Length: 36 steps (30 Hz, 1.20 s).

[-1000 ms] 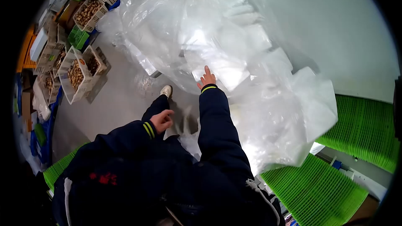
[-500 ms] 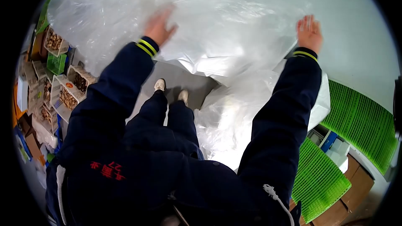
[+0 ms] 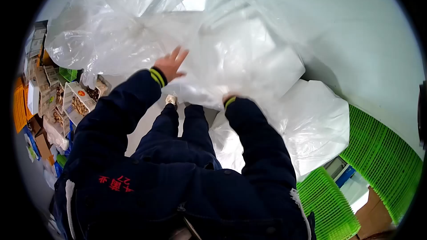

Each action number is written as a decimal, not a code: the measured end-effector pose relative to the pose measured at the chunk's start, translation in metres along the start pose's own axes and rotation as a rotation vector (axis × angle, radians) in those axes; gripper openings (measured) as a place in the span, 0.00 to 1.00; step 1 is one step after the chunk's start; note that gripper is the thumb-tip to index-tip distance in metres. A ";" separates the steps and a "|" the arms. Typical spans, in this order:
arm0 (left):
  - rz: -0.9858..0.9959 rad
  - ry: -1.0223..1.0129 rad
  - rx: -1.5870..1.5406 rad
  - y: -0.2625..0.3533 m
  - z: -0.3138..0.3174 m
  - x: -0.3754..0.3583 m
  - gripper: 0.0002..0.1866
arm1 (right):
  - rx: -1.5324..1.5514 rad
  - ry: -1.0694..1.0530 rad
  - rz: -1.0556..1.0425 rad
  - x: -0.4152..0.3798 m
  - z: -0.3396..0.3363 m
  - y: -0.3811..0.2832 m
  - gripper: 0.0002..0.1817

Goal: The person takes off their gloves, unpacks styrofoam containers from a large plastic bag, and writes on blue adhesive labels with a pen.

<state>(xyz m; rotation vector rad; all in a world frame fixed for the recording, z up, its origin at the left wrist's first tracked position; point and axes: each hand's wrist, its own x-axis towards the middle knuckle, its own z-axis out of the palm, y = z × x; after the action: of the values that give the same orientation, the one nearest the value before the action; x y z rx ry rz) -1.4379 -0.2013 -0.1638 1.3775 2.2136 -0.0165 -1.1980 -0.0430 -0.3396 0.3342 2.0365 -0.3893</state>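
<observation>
A large clear plastic bag [image 3: 111,35] spreads across the top of the view, with white blocky shapes inside it. My left hand [image 3: 169,66] is at the bag's near edge, fingers spread and overlapping the plastic. Close by on the right, my right hand [image 3: 228,96] meets the lower edge of the bag. Its fingers are hidden behind the cuff and the plastic. Beneath and to the right sits a second bulging plastic-wrapped white bundle [image 3: 318,126].
On the left stand white crates [image 3: 78,102] of brown mushroom-like pieces, beside orange crates [image 3: 20,104]. Stacked green ribbed trays [image 3: 382,164] line the right wall, with more green trays [image 3: 327,204] nearer me. A cardboard box [image 3: 376,215] lies by them.
My right hand has swept left and towards me, from the bag's far right side to its near edge. My left hand has come lower. The bag has shifted, exposing the second bundle.
</observation>
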 end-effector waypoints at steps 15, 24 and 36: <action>-0.286 -0.458 -0.032 -0.075 0.045 -0.043 0.26 | 0.514 0.468 0.820 -0.061 -0.122 0.095 0.50; -0.407 0.117 -0.727 -0.048 0.018 0.017 0.34 | 1.052 0.216 -0.761 -0.046 -0.133 -0.084 0.12; 0.209 0.283 -1.163 0.049 -0.074 0.054 0.21 | 1.078 1.429 0.227 -0.116 -0.210 0.200 0.23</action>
<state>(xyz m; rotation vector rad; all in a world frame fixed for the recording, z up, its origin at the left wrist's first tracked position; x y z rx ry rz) -1.4466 -0.1120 -0.1115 0.9045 1.6818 1.3641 -1.2321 0.2161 -0.1687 1.9121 2.8242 -1.3679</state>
